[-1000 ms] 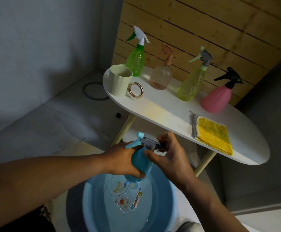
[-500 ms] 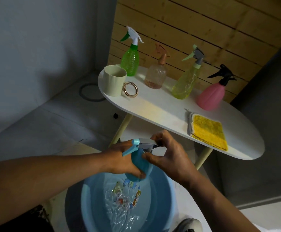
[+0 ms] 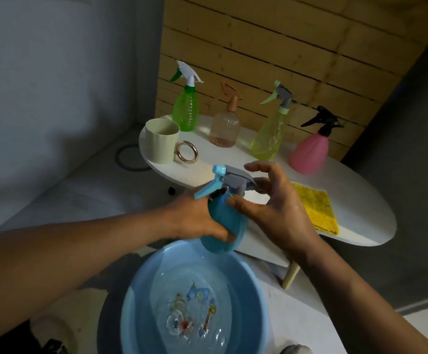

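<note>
Blue bottle (image 3: pixel 223 223) is held upright just above the basin (image 3: pixel 136 302) of water, in front of the table (image 3: pixel 361 213). Left hand (image 3: pixel 195 218) grips its body, fingers wrapped round. Right hand (image 3: pixel 276 208) curls thumb and fingers about the grey spray head (image 3: pixel 233 177).

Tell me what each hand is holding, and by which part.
The left hand grips the blue spray bottle round its body, above the basin; the right hand curls thumb and fingers round its grey spray head.
</note>
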### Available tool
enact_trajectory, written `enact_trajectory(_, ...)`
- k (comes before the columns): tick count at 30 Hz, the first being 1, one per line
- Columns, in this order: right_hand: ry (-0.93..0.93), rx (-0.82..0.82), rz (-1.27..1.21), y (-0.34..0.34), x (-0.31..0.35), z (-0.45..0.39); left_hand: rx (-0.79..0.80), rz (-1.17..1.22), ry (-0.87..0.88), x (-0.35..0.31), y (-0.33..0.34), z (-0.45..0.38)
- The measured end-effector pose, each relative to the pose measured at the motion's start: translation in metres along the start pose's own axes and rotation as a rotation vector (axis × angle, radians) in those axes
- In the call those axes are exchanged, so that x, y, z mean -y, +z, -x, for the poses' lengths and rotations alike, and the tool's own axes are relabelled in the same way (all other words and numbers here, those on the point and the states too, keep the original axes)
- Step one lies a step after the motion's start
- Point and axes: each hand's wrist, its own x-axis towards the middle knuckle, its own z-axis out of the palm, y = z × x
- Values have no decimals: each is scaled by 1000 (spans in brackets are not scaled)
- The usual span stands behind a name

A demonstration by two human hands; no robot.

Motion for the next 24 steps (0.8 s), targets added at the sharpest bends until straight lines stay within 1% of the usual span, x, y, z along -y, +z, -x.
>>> enact_trajectory(5, -29, -128, -48, -28, 16, -34, -38, -52, 92, -43, -31, -38)
enact_trajectory(10, -23, -259, -154, -50, 7, -72, -77, -50, 133, -69, -40, -90)
enact_trajectory(16, 29, -296, -174, -53, -30, -103, -84, -36, 75, -59, -31, -135)
enact_trajectory(20, 67, -288, -148, -44, -47, -111, -78, 33, 41, -44, -20, -148)
enact_trajectory(24, 90, -360, -146, -36, -58, -115, -109, 105, 64, -35, -10, -154)
